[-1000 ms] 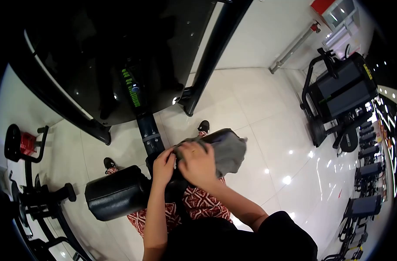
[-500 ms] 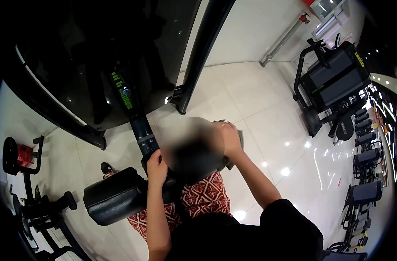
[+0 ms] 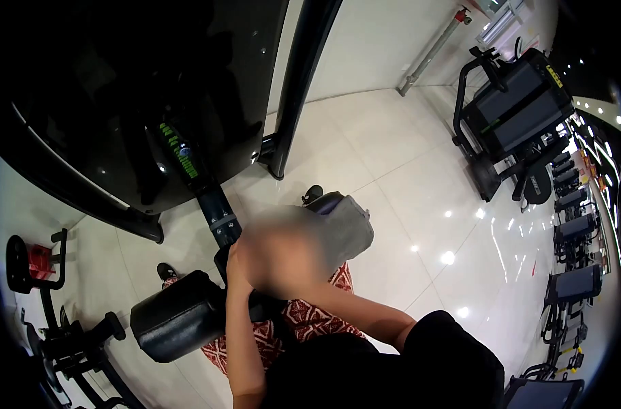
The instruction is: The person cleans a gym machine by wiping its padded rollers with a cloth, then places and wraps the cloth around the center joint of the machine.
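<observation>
A grey cloth (image 3: 351, 230) lies over the right-hand roller pad of a black gym machine. My right hand (image 3: 293, 255) is at the pad's inner end beside the cloth, heavily blurred, so its fingers and any hold on the cloth cannot be made out. Close to it, my left hand (image 3: 239, 267) is at the machine's central arm (image 3: 217, 215); its fingers are mostly lost in the same blur. The left-hand black roller pad (image 3: 177, 317) is uncovered, left of my left forearm.
A dark glossy machine panel (image 3: 119, 88) with a black upright (image 3: 303, 88) rises ahead. At the left stands a black machine frame (image 3: 72, 334). An exercise machine (image 3: 518, 109) and a row of further equipment (image 3: 575, 286) stand right, on pale floor tiles (image 3: 406, 184).
My right hand went outward over the covered pad, then came back inward beside my left hand. The cloth still covers the right pad. The view has shifted slightly.
</observation>
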Demonstrator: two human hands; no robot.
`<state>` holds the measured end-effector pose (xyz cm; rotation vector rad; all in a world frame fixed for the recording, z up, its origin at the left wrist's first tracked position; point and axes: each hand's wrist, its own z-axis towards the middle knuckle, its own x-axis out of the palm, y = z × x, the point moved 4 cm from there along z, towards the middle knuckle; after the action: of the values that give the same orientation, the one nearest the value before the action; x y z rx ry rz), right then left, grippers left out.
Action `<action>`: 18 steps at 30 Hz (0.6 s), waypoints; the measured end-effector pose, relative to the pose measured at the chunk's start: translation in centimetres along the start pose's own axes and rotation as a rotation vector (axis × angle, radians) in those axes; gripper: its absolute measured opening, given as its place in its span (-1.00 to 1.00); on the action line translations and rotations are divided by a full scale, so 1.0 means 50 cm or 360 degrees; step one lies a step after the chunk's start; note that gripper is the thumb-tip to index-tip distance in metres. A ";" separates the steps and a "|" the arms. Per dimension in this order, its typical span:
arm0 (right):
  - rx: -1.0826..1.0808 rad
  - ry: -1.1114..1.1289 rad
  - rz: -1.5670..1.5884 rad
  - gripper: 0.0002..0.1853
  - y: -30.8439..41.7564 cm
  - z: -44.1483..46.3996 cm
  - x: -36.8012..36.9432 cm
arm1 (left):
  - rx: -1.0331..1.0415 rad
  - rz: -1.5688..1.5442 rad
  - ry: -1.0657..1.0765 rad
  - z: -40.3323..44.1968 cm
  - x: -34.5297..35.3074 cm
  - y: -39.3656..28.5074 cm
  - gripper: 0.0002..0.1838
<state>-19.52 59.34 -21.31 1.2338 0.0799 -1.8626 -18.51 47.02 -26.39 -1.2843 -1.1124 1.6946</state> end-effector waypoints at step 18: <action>0.0691 0.0024 -0.0424 -0.56 -0.202 -0.009 -0.097 | -0.0343 -0.0436 -0.0516 -0.013 -0.009 -0.002 -0.66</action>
<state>-25.55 68.76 -21.70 1.5936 -0.1695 -2.1757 -17.79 46.79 -26.26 -0.9439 -1.6198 1.6420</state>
